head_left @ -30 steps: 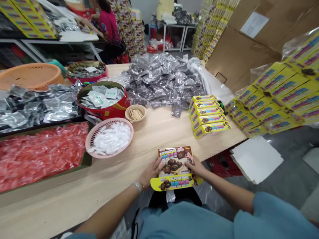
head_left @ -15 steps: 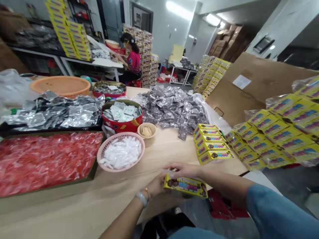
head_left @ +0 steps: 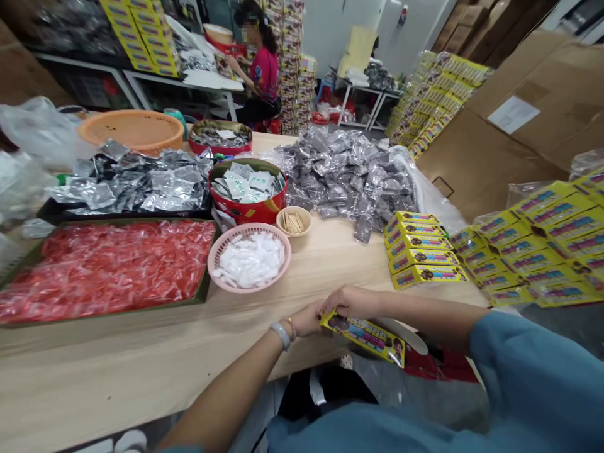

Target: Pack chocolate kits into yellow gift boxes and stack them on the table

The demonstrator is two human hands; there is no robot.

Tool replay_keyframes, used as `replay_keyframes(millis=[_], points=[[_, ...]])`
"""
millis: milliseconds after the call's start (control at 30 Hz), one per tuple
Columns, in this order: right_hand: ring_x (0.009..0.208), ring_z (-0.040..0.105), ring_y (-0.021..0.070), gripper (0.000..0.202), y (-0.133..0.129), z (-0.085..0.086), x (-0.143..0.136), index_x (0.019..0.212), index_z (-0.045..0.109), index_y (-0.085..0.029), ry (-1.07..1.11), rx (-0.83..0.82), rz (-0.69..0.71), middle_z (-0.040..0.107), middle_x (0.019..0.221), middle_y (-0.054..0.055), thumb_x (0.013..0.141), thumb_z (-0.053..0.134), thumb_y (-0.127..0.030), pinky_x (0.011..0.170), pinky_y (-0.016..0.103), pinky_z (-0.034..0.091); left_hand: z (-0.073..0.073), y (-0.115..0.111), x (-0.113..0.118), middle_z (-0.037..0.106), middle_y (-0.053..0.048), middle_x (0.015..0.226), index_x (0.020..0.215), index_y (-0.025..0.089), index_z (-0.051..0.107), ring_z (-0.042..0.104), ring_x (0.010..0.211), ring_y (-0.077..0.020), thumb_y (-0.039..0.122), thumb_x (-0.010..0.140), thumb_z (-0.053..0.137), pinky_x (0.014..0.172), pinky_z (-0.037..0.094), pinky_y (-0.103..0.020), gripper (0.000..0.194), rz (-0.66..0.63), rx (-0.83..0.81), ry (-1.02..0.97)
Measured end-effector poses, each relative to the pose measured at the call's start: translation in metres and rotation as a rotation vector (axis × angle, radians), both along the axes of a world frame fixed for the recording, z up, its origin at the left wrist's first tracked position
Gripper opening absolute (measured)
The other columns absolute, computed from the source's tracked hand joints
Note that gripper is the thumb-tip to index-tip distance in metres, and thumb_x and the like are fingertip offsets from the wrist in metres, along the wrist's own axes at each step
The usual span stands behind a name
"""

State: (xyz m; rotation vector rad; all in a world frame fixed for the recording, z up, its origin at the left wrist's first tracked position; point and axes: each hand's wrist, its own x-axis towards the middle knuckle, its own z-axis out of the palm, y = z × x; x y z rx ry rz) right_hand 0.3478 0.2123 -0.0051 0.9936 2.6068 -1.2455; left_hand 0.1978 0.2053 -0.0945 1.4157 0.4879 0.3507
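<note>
A yellow printed carton (head_left: 365, 336) is held at the table's front edge, with an end flap standing open at its right. My left hand (head_left: 309, 319) grips the carton's left end, its fingers partly hidden. My right hand (head_left: 352, 302) is bent over the same end, fingertips closed close to the left hand's. Beyond them, on the table, stand a pink basket of white packets (head_left: 250, 259), a small bowl of wooden sticks (head_left: 293, 222) and a row of yellow cartons (head_left: 422, 251).
Left lies a tray of red packets (head_left: 117, 264), with silver packets (head_left: 165, 182) behind it. A red tin (head_left: 248, 192) and a heap of grey packets (head_left: 352, 176) fill the middle. Right stand stacked cartons (head_left: 542, 245) and a cardboard box (head_left: 495, 151). Another person (head_left: 262, 69) sits behind.
The view has tilted down, so things sit higher in the picture. The carton has turned in my hands, its right end now lower, and an open flap shows there.
</note>
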Motion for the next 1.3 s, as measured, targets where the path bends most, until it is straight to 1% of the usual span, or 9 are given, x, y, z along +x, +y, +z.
replay_keyframes(millis=[200, 333, 467, 567, 667, 800, 1000, 1200, 1300], points=[[0.115, 0.037, 0.0217, 0.043, -0.024, -0.019, -0.018, 0.117, 0.048, -0.016, -0.068, 0.290, 0.123, 0.045, 0.123, 0.012, 0.074, 0.043, -0.010, 0.095, 0.039, 0.029, 0.018, -0.003, 0.008, 0.061, -0.003, 0.095, 0.092, 0.012, 0.060, 0.053, 0.090, -0.0137, 0.013, 0.063, 0.056, 0.083, 0.043, -0.030, 0.029, 0.052, 0.232, 0.225], [0.123, 0.021, 0.0273, 0.055, -0.050, -0.022, 0.002, 0.126, 0.036, -0.020, -0.232, 0.452, -0.139, 0.025, 0.135, 0.014, 0.073, 0.046, -0.012, 0.097, 0.048, 0.020, 0.040, -0.007, 0.011, 0.060, -0.004, 0.097, 0.098, 0.016, 0.058, 0.051, 0.096, -0.0201, 0.017, 0.071, 0.048, 0.082, 0.043, -0.038, 0.029, 0.076, 0.376, 0.339], [0.087, 0.057, 0.0218, 0.036, -0.057, 0.011, 0.071, 0.105, 0.055, -0.013, -0.585, 0.050, -0.586, 0.061, 0.094, 0.015, 0.072, 0.040, -0.009, 0.074, 0.034, 0.044, 0.056, 0.004, 0.007, 0.057, -0.007, 0.100, 0.106, 0.021, 0.053, 0.052, 0.093, -0.0252, 0.021, 0.056, 0.065, 0.082, 0.041, -0.037, 0.052, -0.034, 0.639, 0.437], [0.051, 0.058, 0.0141, 0.029, -0.054, 0.029, 0.107, 0.087, 0.057, -0.012, -0.553, -0.424, -0.761, 0.059, 0.058, 0.004, 0.074, 0.031, -0.008, 0.051, 0.025, 0.047, 0.061, 0.012, 0.012, 0.055, -0.009, 0.098, 0.108, 0.020, 0.050, 0.053, 0.088, -0.0240, 0.030, 0.063, 0.059, 0.074, 0.044, -0.034, 0.047, -0.105, 0.892, 0.616], [0.036, 0.050, 0.0106, 0.027, -0.053, 0.027, 0.111, 0.086, 0.054, -0.013, -0.510, -0.557, -0.867, 0.051, 0.044, -0.001, 0.072, 0.031, -0.006, 0.040, 0.021, 0.042, 0.061, 0.011, 0.021, 0.056, -0.009, 0.096, 0.105, 0.019, 0.050, 0.053, 0.087, -0.0249, 0.033, 0.065, 0.058, 0.070, 0.044, -0.034, 0.043, -0.108, 0.972, 0.674], [0.026, 0.039, 0.0076, 0.026, -0.056, 0.016, 0.106, 0.087, 0.054, -0.013, -0.583, -0.358, -0.879, 0.039, 0.033, -0.007, 0.072, 0.034, -0.006, 0.036, 0.019, 0.037, 0.060, 0.006, 0.028, 0.055, -0.009, 0.094, 0.100, 0.019, 0.051, 0.052, 0.087, -0.0243, 0.034, 0.065, 0.059, 0.071, 0.043, -0.033, 0.039, -0.102, 1.035, 0.697], [0.029, 0.039, 0.0055, 0.019, -0.048, 0.021, 0.118, 0.065, 0.053, -0.012, -0.473, -0.590, -0.802, 0.044, 0.036, -0.005, 0.070, 0.035, -0.008, 0.034, 0.014, 0.032, 0.067, 0.005, 0.030, 0.055, -0.008, 0.094, 0.098, 0.018, 0.050, 0.052, 0.086, -0.0225, 0.031, 0.064, 0.059, 0.072, 0.043, -0.032, 0.037, -0.135, 1.027, 0.746], [0.042, 0.050, 0.0093, 0.022, -0.052, 0.018, 0.112, 0.076, 0.061, -0.010, -0.695, -0.182, -0.735, 0.054, 0.049, 0.003, 0.070, 0.041, -0.006, 0.045, 0.019, 0.039, 0.071, 0.006, 0.031, 0.055, -0.007, 0.095, 0.102, 0.020, 0.048, 0.052, 0.086, -0.0225, 0.031, 0.065, 0.060, 0.070, 0.043, -0.031, 0.040, -0.133, 1.020, 0.749], [0.047, 0.054, 0.0116, 0.028, -0.060, 0.011, 0.109, 0.097, 0.058, -0.010, -0.671, -0.208, -0.745, 0.060, 0.059, 0.006, 0.073, 0.042, -0.011, 0.049, 0.021, 0.042, 0.070, 0.005, 0.040, 0.055, -0.009, 0.095, 0.104, 0.018, 0.048, 0.051, 0.086, -0.0235, 0.030, 0.063, 0.062, 0.071, 0.042, -0.033, 0.045, -0.169, 1.022, 0.800]])
